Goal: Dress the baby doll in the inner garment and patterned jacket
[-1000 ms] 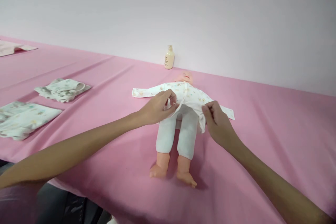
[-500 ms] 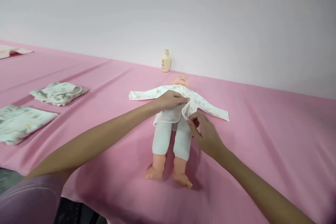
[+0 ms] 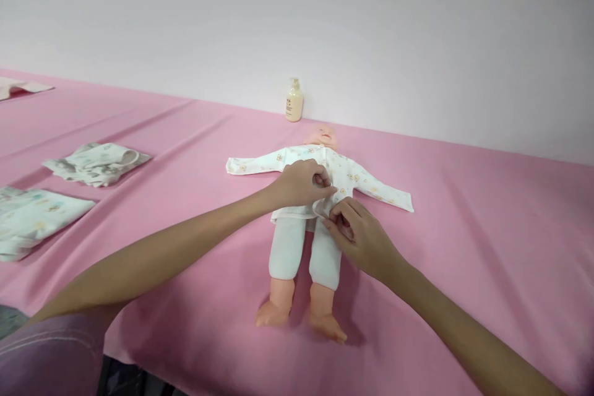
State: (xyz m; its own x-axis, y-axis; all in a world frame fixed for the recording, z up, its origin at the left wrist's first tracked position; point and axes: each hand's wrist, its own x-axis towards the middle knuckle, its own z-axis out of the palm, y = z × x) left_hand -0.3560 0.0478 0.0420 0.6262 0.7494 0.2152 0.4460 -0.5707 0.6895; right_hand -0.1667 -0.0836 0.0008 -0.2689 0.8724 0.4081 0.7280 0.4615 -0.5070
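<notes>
A baby doll [image 3: 304,247] lies on its back on the pink table cover [image 3: 464,229], head toward the wall. It wears a white printed long-sleeved top [image 3: 352,176] and pale trousers. My left hand [image 3: 301,184] is closed, pinching the top's front flap over the doll's belly. My right hand [image 3: 357,236] pinches the same hem from the other side, fingers curled and touching the left hand's fingers. The doll's bare feet point toward me.
A cream pump bottle [image 3: 294,101] stands by the wall behind the doll's head. Two folded printed garments [image 3: 95,163] [image 3: 32,218] lie at the left. A pale pink cloth [image 3: 21,87] lies at the far left edge.
Both hands have come together from the sides of the doll's top to its middle. The open right flap has been folded across the belly.
</notes>
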